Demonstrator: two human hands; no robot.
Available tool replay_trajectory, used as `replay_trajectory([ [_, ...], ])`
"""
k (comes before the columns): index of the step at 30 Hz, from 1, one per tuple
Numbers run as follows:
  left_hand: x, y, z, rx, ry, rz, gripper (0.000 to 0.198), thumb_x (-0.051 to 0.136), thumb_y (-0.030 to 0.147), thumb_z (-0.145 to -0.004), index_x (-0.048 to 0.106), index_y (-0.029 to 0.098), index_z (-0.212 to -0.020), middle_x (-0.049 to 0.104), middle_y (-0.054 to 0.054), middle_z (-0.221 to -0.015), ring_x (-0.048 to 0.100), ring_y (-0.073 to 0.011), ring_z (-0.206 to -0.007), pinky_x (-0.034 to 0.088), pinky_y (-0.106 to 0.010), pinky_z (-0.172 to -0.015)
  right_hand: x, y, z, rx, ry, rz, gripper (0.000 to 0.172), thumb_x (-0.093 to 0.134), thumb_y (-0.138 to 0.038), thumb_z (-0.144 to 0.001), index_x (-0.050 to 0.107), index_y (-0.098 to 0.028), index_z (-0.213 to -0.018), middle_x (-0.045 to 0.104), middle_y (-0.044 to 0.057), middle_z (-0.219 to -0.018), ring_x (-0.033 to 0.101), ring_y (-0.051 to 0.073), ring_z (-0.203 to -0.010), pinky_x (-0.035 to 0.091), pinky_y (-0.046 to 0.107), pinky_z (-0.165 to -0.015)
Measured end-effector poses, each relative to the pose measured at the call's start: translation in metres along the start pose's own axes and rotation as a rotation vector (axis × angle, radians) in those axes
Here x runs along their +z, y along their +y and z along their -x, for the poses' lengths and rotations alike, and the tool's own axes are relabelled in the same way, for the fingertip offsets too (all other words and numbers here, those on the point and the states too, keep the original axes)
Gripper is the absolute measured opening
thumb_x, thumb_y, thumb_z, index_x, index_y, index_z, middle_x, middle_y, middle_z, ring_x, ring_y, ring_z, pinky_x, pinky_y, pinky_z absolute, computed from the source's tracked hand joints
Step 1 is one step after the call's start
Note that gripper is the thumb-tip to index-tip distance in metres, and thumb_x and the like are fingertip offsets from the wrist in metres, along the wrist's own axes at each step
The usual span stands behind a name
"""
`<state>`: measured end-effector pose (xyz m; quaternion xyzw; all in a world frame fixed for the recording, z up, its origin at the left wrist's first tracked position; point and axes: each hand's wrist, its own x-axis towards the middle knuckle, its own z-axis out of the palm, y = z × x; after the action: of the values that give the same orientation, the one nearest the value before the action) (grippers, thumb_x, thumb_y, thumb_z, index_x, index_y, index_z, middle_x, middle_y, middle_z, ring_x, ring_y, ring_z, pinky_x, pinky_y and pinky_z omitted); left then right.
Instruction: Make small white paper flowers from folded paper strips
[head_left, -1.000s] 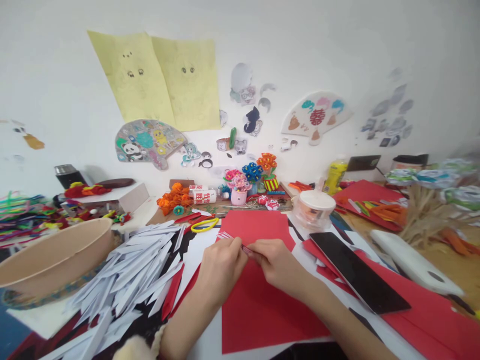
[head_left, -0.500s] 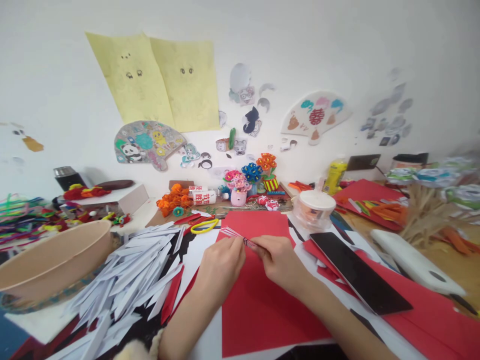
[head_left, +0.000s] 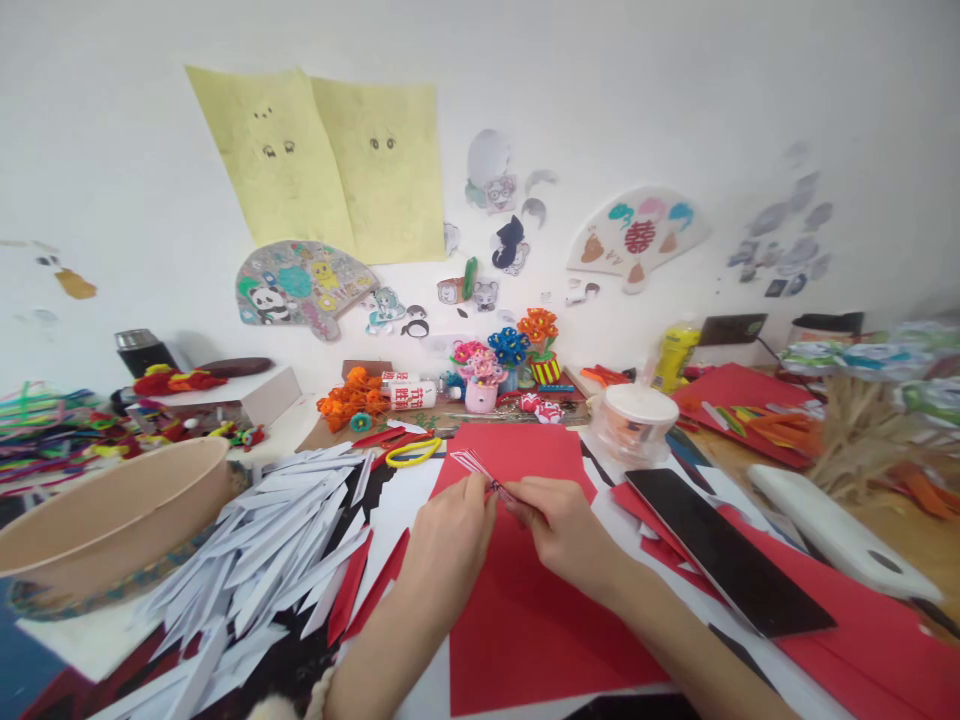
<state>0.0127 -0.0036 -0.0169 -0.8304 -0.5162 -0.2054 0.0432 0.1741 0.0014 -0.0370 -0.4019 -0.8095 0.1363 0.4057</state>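
Both of my hands meet over a large red paper sheet [head_left: 525, 620] on the table. My left hand [head_left: 448, 545] and my right hand [head_left: 564, 530] pinch a small folded red-and-white paper strip [head_left: 480, 470] between their fingertips. The strip's pointed end sticks out up and to the left of my fingers. To the left lies a heap of several folded white paper strips [head_left: 277, 550].
A tan bowl [head_left: 112, 510] sits at the left edge. A black phone [head_left: 727, 565] and a white case [head_left: 832, 530] lie to the right. A lidded plastic tub [head_left: 634, 420], glue bottle [head_left: 409, 393], paper flowers [head_left: 510, 355] and yellow-handled scissors [head_left: 411, 452] stand behind the red sheet.
My hands have stayed together on the strip and shifted slightly up; the strip's free end now shows more above my fingers.
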Motion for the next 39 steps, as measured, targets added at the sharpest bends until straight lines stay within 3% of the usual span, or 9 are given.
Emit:
replay_trajectory([
  [5,0.001,0.002,0.002,-0.006,-0.017,0.077,0.018,0.037,0.011,-0.090,0.042,0.020,-0.074,0.056,0.001,-0.063,0.052,-0.0147,-0.053,0.029,-0.025,-0.050,0.002,0.000,0.001,-0.035,-0.029,0.020,0.026,0.038,-0.016,-0.092,0.050,-0.018,-0.069,0.048,0.001,-0.060,0.044,0.013,-0.053,0.030,0.024,-0.051],
  [14,-0.001,0.004,0.005,0.013,0.100,0.191,0.024,0.039,0.011,-0.083,0.028,0.021,-0.064,0.039,0.006,-0.053,0.034,-0.0106,-0.045,0.022,-0.022,-0.047,0.003,-0.004,0.002,-0.076,-0.029,-0.037,0.025,0.038,-0.010,-0.088,0.047,-0.019,-0.067,0.044,-0.001,-0.060,0.041,0.012,-0.052,0.030,0.024,-0.052],
  [23,-0.008,-0.003,0.000,-0.004,0.105,0.218,0.026,0.043,0.012,-0.079,0.026,0.020,-0.062,0.036,0.006,-0.052,0.033,-0.0090,-0.046,0.020,-0.022,-0.049,0.003,-0.011,0.001,-0.025,-0.038,-0.067,0.027,0.041,-0.020,-0.093,0.056,-0.017,-0.072,0.055,0.003,-0.064,0.049,0.013,-0.056,0.032,0.024,-0.053],
  [27,-0.009,-0.007,-0.003,-0.006,0.054,0.225,0.020,0.043,0.015,-0.082,0.035,0.020,-0.064,0.041,0.006,-0.053,0.036,-0.0096,-0.048,0.023,-0.022,-0.051,0.002,-0.011,-0.002,0.099,0.025,-0.147,0.031,0.043,-0.028,-0.093,0.054,-0.017,-0.066,0.054,0.001,-0.058,0.048,0.012,-0.051,0.033,0.024,-0.051],
  [32,-0.009,-0.012,-0.006,-0.075,0.001,0.218,0.020,0.040,0.028,-0.091,0.054,0.020,-0.079,0.060,0.002,-0.064,0.048,-0.0115,-0.052,0.028,-0.023,-0.054,0.002,-0.011,-0.009,0.375,0.003,-0.549,0.039,0.044,-0.046,-0.091,0.052,-0.017,-0.066,0.053,-0.001,-0.054,0.053,0.012,-0.044,0.041,0.023,-0.048],
  [35,-0.009,-0.011,-0.005,-0.077,-0.009,0.235,0.023,0.040,0.028,-0.092,0.057,0.020,-0.079,0.064,0.001,-0.068,0.052,-0.0124,-0.054,0.031,-0.023,-0.056,0.004,-0.011,-0.010,0.384,-0.009,-0.627,0.040,0.046,-0.049,-0.090,0.053,-0.017,-0.067,0.053,-0.001,-0.056,0.054,0.012,-0.045,0.042,0.023,-0.048],
  [39,-0.009,-0.008,-0.004,-0.066,0.041,0.270,0.020,0.041,0.026,-0.091,0.057,0.020,-0.080,0.063,0.001,-0.068,0.055,-0.0128,-0.057,0.032,-0.023,-0.057,0.005,-0.012,-0.007,0.353,-0.004,-0.534,0.038,0.047,-0.048,-0.090,0.054,-0.017,-0.069,0.054,-0.001,-0.059,0.053,0.011,-0.048,0.042,0.023,-0.050],
])
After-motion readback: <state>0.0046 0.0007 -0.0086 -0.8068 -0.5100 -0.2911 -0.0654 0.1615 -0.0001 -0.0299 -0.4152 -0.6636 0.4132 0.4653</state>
